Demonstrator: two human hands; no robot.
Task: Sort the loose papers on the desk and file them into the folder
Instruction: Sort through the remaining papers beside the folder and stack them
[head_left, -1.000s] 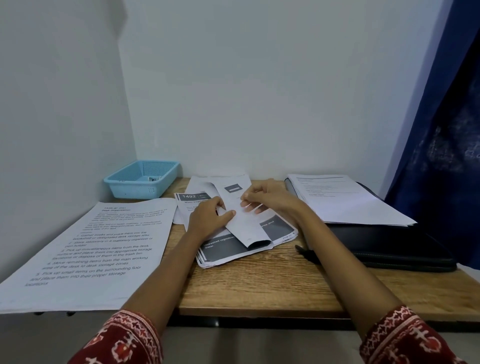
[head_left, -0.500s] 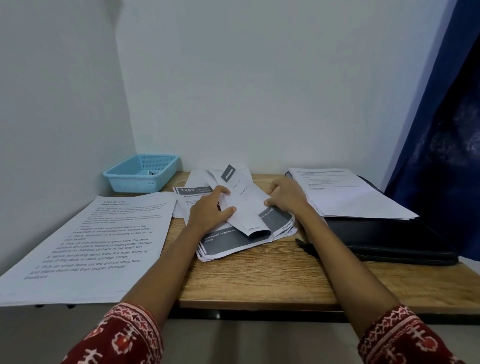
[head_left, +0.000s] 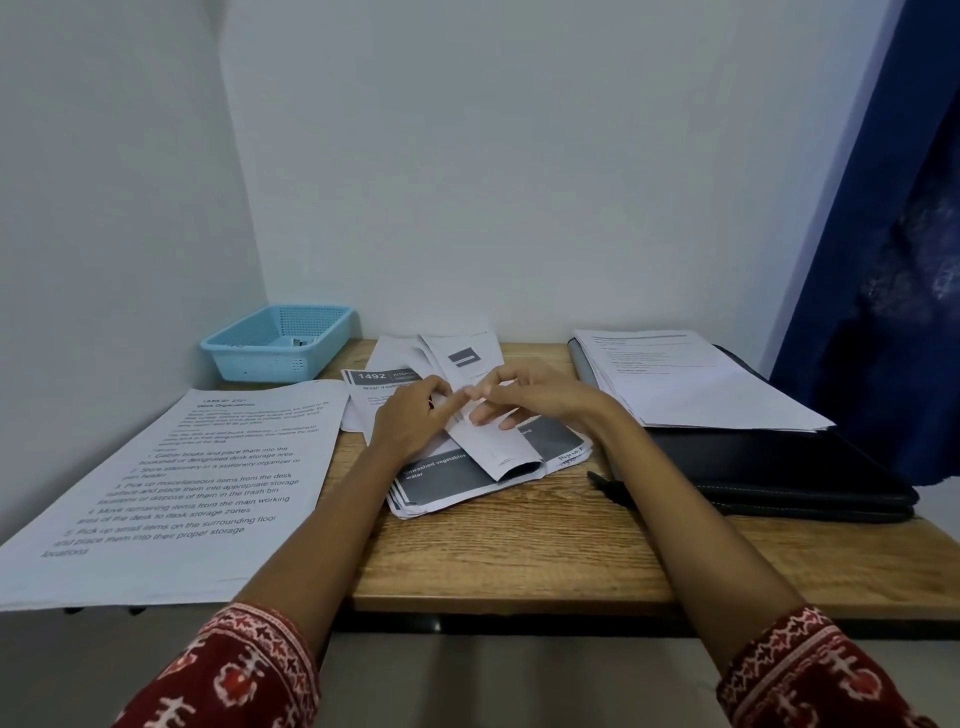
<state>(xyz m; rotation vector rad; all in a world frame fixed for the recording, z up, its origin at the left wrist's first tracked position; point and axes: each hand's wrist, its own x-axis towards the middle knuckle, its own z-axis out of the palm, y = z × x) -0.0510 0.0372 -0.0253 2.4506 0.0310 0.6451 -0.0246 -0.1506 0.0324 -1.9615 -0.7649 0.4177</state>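
Both hands are on the loose pile at bench centre. Left hand (head_left: 415, 415) sits at about 9 o'clock of the pile, fingers curled, pinching the edge of the curled sheet (head_left: 493, 441) lying on top. Right hand (head_left: 535, 397) is at 3 o'clock of it, fingers fairly straight and spread narrow, tips touching the same sheet; from here I can't tell whether its thumb is under the paper. The two sets of fingertips almost meet.

Under it: grey-banner printouts (head_left: 452, 483), fanned and skewed, with more white pages (head_left: 395, 356) poking out toward 12 o'clock. The black folder (head_left: 779, 467) lies closed at 3 o'clock on the bench (head_left: 519, 551), with a sorted-looking stack (head_left: 691, 384) lying on it. Large instruction sheet (head_left: 176, 483) at 9 o'clock overhangs the bench edge. Blue basket (head_left: 275, 343) at 10 o'clock, in the corner.

My read: step in hand is freeing and flattening that curled sheet.

How to do it well:
- Keep the left-hand pinch light and unroll against the curl with flat right-hand fingers, no crease.
- Lift clear of the pile before sliding, or the printouts below will drag and fan out more.
- Square the rest against the bench before moving toward 3 o'clock.
- Folder needs opening first; the stack on it has to come off.
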